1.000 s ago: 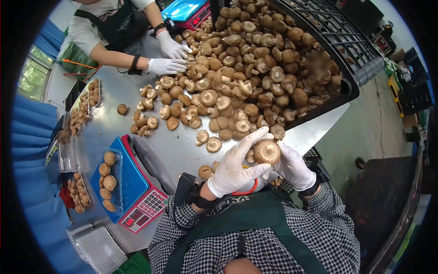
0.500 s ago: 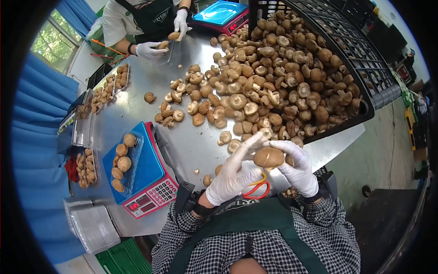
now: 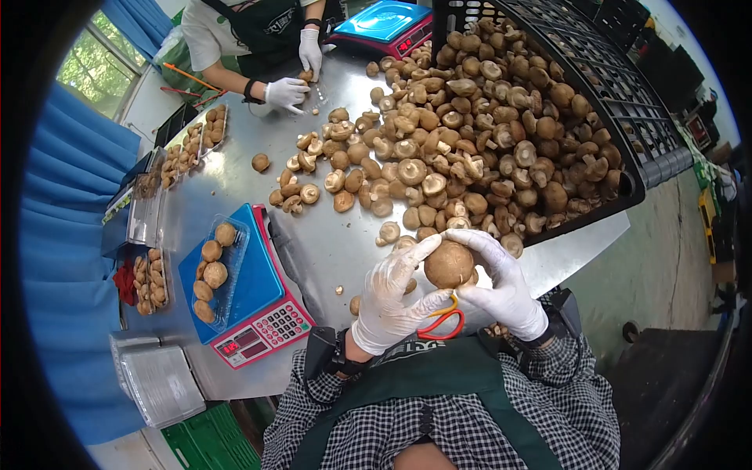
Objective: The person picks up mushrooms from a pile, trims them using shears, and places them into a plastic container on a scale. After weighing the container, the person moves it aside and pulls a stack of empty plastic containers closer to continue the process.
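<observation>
Both my gloved hands meet around one brown mushroom (image 3: pixel 449 265), its round cap turned up toward me. My left hand (image 3: pixel 395 296) has its fingers against the cap's left side, and my right hand (image 3: pixel 504 286) holds the right side. Scissors with red and yellow handles (image 3: pixel 443 325) show just below, between my hands; what carries them is hidden. Beyond lies a big heap of mushrooms (image 3: pixel 470 149), spilling from a tipped black crate (image 3: pixel 627 117). To the left, a clear tray (image 3: pixel 227 294) with a row of mushrooms rests on a blue-topped scale (image 3: pixel 254 274).
Across the metal table (image 3: pixel 258 188), a co-worker's gloved hands (image 3: pixel 298 82) handle mushrooms near a second scale (image 3: pixel 384 23). Filled trays (image 3: pixel 149 282) line the left edge. Stacked empty clear trays (image 3: pixel 160 384) stand at the lower left, above a green crate (image 3: pixel 207 439).
The mushroom between my hands has been turned so its cap faces me more fully. My fingers have closed nearer around it. The co-worker's hands have come closer together.
</observation>
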A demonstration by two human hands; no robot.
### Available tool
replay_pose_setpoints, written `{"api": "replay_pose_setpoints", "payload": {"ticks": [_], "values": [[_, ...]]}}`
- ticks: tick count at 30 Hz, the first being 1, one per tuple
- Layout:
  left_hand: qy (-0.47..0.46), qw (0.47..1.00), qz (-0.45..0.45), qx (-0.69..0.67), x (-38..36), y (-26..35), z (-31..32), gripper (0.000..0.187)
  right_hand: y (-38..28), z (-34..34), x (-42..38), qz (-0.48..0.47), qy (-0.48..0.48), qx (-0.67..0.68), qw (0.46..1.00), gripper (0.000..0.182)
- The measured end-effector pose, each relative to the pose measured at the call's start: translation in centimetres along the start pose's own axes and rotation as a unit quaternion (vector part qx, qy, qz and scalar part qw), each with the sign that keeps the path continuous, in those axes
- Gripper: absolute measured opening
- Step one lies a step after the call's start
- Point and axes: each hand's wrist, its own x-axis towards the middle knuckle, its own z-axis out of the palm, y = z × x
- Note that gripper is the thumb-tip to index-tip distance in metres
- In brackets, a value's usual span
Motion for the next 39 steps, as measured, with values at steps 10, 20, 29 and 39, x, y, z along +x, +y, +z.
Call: {"api": "replay_pose_setpoints", "payload": {"ticks": [10, 20, 29, 39], "values": [[-0.002, 0.996, -0.051, -0.075, -0.4, -0.1, -0.9, 0.065, 0.5, 0.2, 0.4, 0.037, -0.022, 0.042, 0.998, 0.049], [-0.03, 0.886, -0.241, -0.395, -2.0, -0.7, -3.5, 0.073, 1.4, 1.7, 2.8, 0.048, -0.075, 0.038, 0.995, 0.054], [0.088, 0.89, -0.263, -0.362, -4.5, -1.3, -6.0, 0.068, 1.7, 7.9, 5.2, -0.055, -0.089, -0.057, 0.993, 0.053], [0.107, 0.778, -0.248, -0.567, -6.9, -3.2, -6.6, 0.056, 2.4, 10.5, 5.5, -0.169, -0.13, -0.119, 0.97, 0.073]]}}
